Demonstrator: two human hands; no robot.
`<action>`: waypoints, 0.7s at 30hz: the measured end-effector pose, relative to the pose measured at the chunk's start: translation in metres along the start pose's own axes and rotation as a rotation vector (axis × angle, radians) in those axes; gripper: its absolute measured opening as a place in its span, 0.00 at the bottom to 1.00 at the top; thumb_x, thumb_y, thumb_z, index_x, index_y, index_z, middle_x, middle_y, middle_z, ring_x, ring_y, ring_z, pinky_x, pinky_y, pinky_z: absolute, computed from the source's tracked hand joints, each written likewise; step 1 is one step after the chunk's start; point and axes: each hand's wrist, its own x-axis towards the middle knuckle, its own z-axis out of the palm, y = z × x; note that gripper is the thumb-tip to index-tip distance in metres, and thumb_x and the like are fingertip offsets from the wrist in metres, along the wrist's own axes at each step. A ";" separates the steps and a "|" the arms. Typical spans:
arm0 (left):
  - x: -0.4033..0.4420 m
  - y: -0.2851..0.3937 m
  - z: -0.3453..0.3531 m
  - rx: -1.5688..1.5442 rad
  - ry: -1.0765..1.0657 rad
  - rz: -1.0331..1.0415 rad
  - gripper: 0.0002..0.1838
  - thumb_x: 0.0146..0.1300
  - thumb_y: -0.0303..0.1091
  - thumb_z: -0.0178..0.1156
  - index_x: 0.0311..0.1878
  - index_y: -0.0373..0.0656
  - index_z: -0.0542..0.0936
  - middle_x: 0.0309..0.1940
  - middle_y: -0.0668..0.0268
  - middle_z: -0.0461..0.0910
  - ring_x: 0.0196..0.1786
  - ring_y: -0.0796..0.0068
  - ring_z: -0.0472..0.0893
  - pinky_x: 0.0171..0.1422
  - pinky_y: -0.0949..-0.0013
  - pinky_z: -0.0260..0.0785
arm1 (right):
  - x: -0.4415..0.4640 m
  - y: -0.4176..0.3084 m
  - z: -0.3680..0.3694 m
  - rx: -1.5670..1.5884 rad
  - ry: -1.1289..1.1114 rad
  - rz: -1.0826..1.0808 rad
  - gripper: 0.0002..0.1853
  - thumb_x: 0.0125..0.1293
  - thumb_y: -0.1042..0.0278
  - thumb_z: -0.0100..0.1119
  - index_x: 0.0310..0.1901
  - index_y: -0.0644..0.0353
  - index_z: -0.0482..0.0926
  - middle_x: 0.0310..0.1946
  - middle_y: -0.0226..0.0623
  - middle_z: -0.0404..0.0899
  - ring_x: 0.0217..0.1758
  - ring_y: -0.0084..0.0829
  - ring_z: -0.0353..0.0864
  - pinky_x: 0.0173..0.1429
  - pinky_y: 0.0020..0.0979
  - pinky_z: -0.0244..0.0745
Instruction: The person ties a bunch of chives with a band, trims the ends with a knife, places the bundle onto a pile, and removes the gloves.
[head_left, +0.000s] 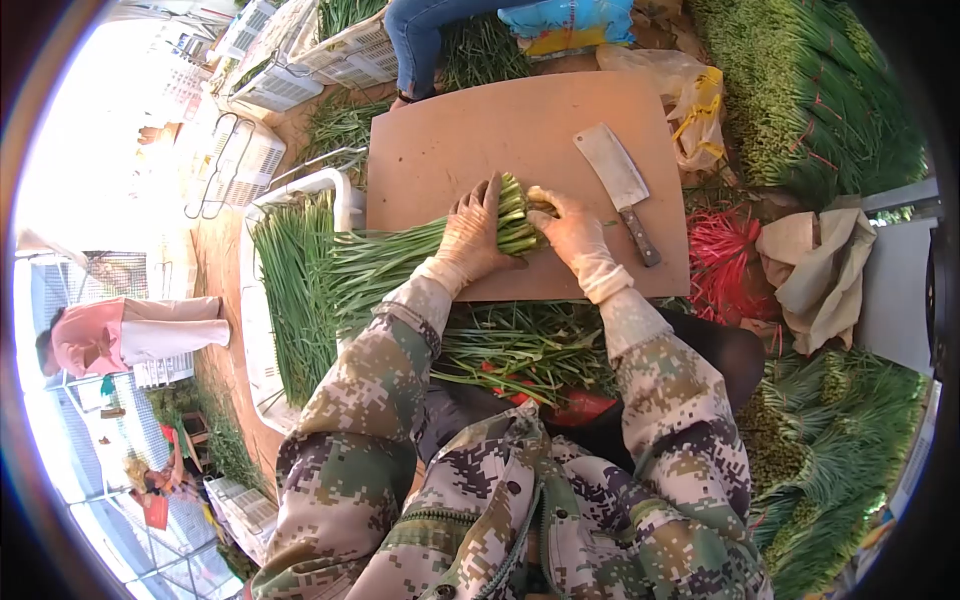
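Note:
A bunch of chives, long and green with paler stem ends, lies across a brown board. My left hand, in a thin soiled glove, is wrapped over the bunch near those ends. At the stem ends, my right hand has its thumb and forefinger curled in against the stalks; the exact hold of its fingertips is partly hidden. A cleaver with a dark wooden handle rests flat on the board, right of my right hand. The leafy tips trail left over a white crate.
More chives fill that crate. Red ties and a beige cloth lie right of the board. Tied bundles are stacked at the upper right. A person's jeans-clad leg is beyond the board; another person is at left.

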 end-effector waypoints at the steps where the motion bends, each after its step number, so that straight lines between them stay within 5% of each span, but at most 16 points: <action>1: -0.001 0.001 0.000 -0.012 0.011 0.003 0.74 0.29 0.52 0.83 0.77 0.36 0.46 0.70 0.42 0.59 0.72 0.41 0.61 0.76 0.48 0.55 | 0.007 0.001 0.007 0.006 -0.001 0.001 0.11 0.57 0.66 0.68 0.42 0.55 0.84 0.36 0.39 0.85 0.41 0.41 0.85 0.49 0.37 0.78; 4: 0.000 0.001 0.000 -0.014 0.034 0.000 0.73 0.29 0.52 0.82 0.76 0.36 0.47 0.69 0.43 0.60 0.70 0.40 0.63 0.76 0.47 0.55 | 0.016 -0.004 0.018 -0.036 -0.100 0.275 0.12 0.59 0.65 0.68 0.44 0.55 0.85 0.39 0.41 0.86 0.43 0.41 0.85 0.51 0.37 0.78; 6: 0.000 0.001 0.000 -0.027 0.029 -0.008 0.73 0.29 0.50 0.82 0.76 0.34 0.47 0.69 0.42 0.61 0.70 0.40 0.63 0.75 0.47 0.57 | 0.015 -0.007 0.022 -0.293 -0.012 0.024 0.10 0.60 0.65 0.67 0.43 0.55 0.85 0.39 0.42 0.86 0.42 0.39 0.86 0.50 0.37 0.78; 9: 0.002 0.001 -0.004 -0.021 0.029 -0.003 0.71 0.31 0.50 0.81 0.75 0.33 0.48 0.67 0.41 0.62 0.69 0.40 0.64 0.74 0.49 0.59 | 0.021 0.007 0.009 -0.407 -0.053 -0.072 0.07 0.62 0.65 0.65 0.40 0.55 0.86 0.38 0.42 0.86 0.40 0.39 0.86 0.46 0.36 0.79; 12: -0.003 -0.001 0.000 -0.026 0.022 -0.024 0.70 0.32 0.51 0.80 0.75 0.32 0.49 0.66 0.41 0.64 0.68 0.40 0.66 0.73 0.49 0.60 | 0.036 0.027 -0.018 -0.090 0.181 0.138 0.07 0.62 0.66 0.65 0.39 0.56 0.87 0.33 0.38 0.87 0.31 0.31 0.85 0.37 0.31 0.77; 15: 0.001 -0.002 -0.001 -0.017 0.040 -0.009 0.69 0.33 0.53 0.80 0.75 0.32 0.50 0.64 0.41 0.66 0.66 0.41 0.68 0.72 0.49 0.61 | 0.035 0.029 -0.038 0.256 0.169 0.219 0.08 0.64 0.66 0.65 0.40 0.61 0.87 0.29 0.31 0.86 0.27 0.22 0.81 0.34 0.25 0.74; 21: -0.001 -0.001 0.000 -0.031 0.044 -0.012 0.68 0.34 0.54 0.80 0.74 0.34 0.51 0.63 0.41 0.67 0.67 0.41 0.68 0.72 0.48 0.61 | 0.033 0.002 -0.067 0.315 0.100 0.312 0.15 0.66 0.61 0.67 0.46 0.65 0.82 0.26 0.28 0.80 0.23 0.18 0.76 0.29 0.21 0.70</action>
